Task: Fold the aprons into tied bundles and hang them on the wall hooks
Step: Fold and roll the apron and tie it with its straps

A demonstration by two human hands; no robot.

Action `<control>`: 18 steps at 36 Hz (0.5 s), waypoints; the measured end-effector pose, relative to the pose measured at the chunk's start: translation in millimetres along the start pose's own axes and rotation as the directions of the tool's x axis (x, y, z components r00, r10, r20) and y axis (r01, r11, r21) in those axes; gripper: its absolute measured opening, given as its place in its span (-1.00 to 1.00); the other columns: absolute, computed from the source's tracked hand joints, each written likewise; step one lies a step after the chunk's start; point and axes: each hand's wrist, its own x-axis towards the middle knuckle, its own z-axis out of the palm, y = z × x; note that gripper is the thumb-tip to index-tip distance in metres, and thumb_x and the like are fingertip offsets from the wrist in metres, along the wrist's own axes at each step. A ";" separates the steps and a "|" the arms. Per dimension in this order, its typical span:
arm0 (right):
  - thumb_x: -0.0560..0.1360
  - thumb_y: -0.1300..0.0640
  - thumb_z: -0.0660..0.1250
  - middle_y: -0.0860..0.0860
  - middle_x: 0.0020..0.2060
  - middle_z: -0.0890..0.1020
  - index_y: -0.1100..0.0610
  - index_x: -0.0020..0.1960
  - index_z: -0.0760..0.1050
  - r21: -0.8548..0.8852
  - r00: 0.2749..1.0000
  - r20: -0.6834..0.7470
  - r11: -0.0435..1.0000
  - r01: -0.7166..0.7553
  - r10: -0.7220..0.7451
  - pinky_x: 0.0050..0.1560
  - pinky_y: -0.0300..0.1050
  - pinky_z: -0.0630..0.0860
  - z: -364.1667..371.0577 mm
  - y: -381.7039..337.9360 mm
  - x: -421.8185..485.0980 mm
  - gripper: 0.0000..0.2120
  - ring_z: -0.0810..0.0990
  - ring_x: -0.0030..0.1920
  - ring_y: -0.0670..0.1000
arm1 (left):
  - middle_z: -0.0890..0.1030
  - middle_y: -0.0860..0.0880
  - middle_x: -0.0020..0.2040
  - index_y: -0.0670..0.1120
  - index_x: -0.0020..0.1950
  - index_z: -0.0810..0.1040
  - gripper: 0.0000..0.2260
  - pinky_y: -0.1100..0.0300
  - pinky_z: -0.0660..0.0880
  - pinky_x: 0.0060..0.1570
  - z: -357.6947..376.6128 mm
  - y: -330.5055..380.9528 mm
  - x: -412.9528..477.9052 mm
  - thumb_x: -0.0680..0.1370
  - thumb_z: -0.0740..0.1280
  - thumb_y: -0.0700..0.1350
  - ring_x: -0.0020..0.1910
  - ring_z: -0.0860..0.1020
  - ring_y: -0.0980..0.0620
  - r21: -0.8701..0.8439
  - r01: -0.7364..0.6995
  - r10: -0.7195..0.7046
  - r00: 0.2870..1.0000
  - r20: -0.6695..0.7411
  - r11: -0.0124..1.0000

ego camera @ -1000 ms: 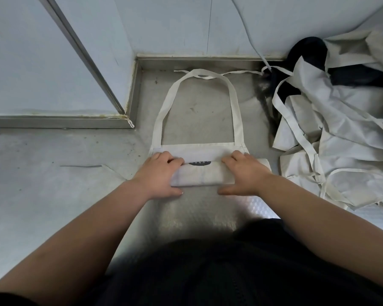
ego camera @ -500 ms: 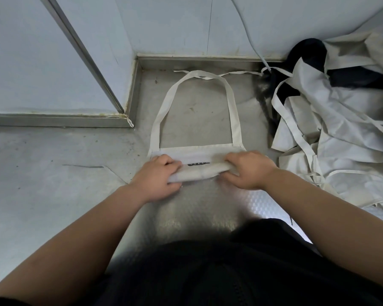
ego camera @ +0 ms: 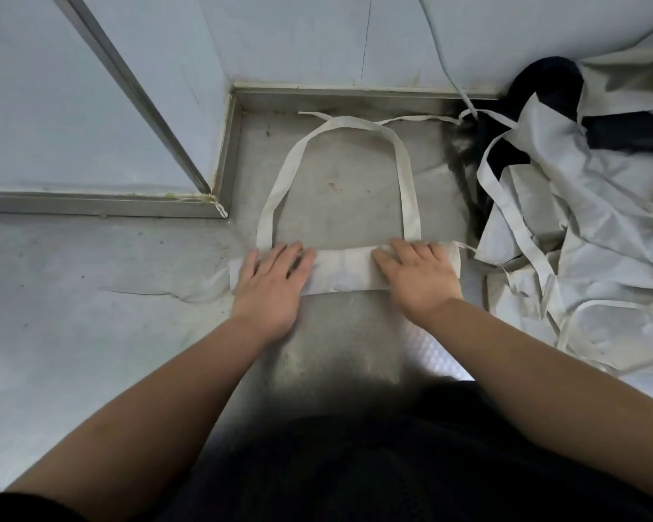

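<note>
Flat hands (ego camera: 270,286) (ego camera: 417,280) press rolled cloth apron (ego camera: 342,273), loop strap (ego camera: 355,124).

From my feed I see a stainless steel surface (ego camera: 340,190) filling the middle of the frame, scuffed and spotted; a raised steel edge (ego camera: 355,96) runs along its far side at top centre; a second steel ledge (ego camera: 91,207) crosses the left at mid-height, with yellowish grime (ego camera: 200,197) at the corner joint; pale blue wall panels (ego camera: 298,39) stand above; a slanted metal strip (ego camera: 129,92) cuts across the upper left; a thin grey cable (ego camera: 436,43) hangs down the wall at upper right; wrinkled translucent film (ego camera: 72,295) covers the left; a white dimpled sheet (ego camera: 434,352) lies at lower right.
</note>
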 end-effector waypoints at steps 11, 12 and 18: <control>0.58 -0.27 -0.15 0.07 0.53 0.04 -0.04 0.52 0.03 0.183 0.994 0.101 0.981 -0.062 0.044 0.50 0.00 -0.17 12.0 -6.0 -3.8 -0.41 0.06 0.50 0.10 | -0.21 0.05 0.56 0.10 0.54 -0.21 -0.31 -0.03 -0.29 0.43 17.4 -28.8 -10.4 0.43 -0.37 0.30 0.52 -0.26 0.01 -0.054 0.092 -0.086 0.991 0.101 0.994; 0.59 -0.24 -0.13 0.08 0.51 0.09 -0.03 0.50 0.09 0.207 0.994 0.091 0.975 -0.076 0.058 0.50 -0.01 -0.15 10.4 -7.7 -3.6 -0.45 0.10 0.49 0.11 | -0.23 0.04 0.56 0.10 0.54 -0.22 -0.33 -0.10 -0.29 0.42 18.0 -33.0 -13.5 0.46 -0.34 0.29 0.52 -0.27 -0.02 -0.057 0.159 -0.152 0.982 0.114 0.986; 0.62 -0.13 0.00 0.09 0.36 0.27 -0.01 0.42 0.24 0.174 0.993 0.045 0.977 -0.120 0.113 0.34 0.04 0.12 6.4 -14.2 0.6 -0.58 0.29 0.33 0.15 | -0.21 -0.20 0.54 -0.04 0.56 -0.14 -0.39 -0.21 -0.17 0.42 12.9 -13.0 -24.5 0.61 0.01 0.15 0.50 -0.22 -0.22 -0.222 0.534 -0.555 0.830 -0.043 0.816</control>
